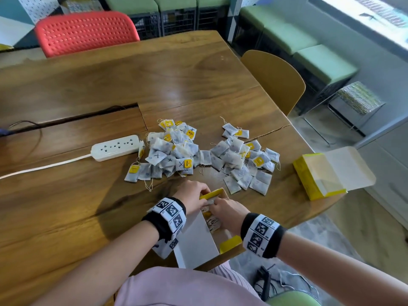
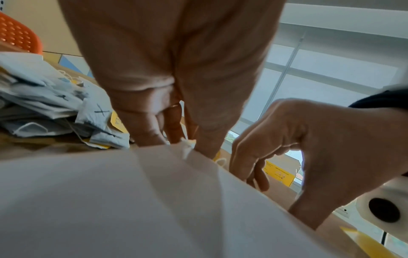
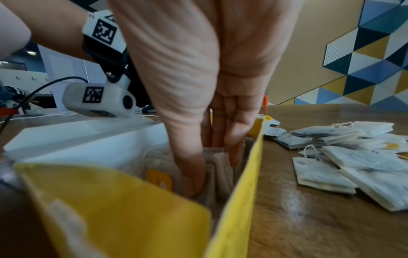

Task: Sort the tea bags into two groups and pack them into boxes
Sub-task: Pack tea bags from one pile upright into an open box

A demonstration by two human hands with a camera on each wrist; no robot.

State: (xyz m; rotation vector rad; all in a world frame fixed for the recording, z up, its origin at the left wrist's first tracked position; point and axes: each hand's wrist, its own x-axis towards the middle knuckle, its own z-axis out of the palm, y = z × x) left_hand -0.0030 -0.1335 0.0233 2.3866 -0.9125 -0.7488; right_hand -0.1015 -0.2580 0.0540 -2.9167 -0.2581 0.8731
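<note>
An open yellow box (image 1: pixel 229 241) lies at the table's near edge with its white lid (image 1: pixel 196 239) folded out to the left. My right hand (image 1: pixel 217 205) reaches down into it. In the right wrist view its thumb and fingers pinch a stack of tea bags (image 3: pixel 220 167) standing inside the box (image 3: pixel 243 174). My left hand (image 1: pixel 199 194) curls over the box's far yellow end. Its fingertips (image 2: pixel 205 143) dip past the lid (image 2: pixel 110 200). Beyond lie two loose heaps: tea bags marked with X (image 1: pixel 170 153) on the left and unmarked tea bags (image 1: pixel 242 166) on the right.
A second yellow box (image 1: pixel 318 175) stands open at the right near the table edge. A white power strip (image 1: pixel 114 147) with its cord lies left of the heaps. A red chair (image 1: pixel 86 32) and a yellow chair (image 1: pixel 276 78) stand around the wooden table (image 1: pixel 66 195).
</note>
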